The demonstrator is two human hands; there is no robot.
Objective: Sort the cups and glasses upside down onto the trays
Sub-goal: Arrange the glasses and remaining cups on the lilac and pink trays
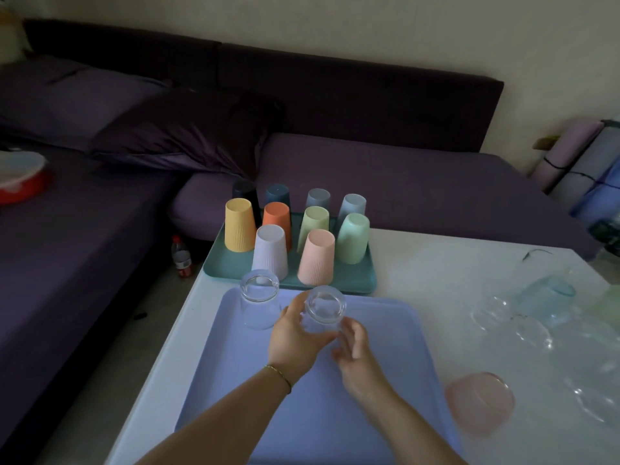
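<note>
Both hands, left hand (295, 333) and right hand (352, 347), clasp one inverted clear glass (323, 312) near the blue tray's (302, 424) far edge, beside a placed glass (260, 298); next: seat it, release, fetch another from the table's right side.

Both hands, left hand (295, 333) and right hand (355, 347), grip an upturned clear glass tumbler (323, 312) over the lavender plastic tray (302, 414) on the counter (436, 263).

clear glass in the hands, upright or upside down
Upside down: the clear glass shows its thick base on top, held over the blue tray.
</note>
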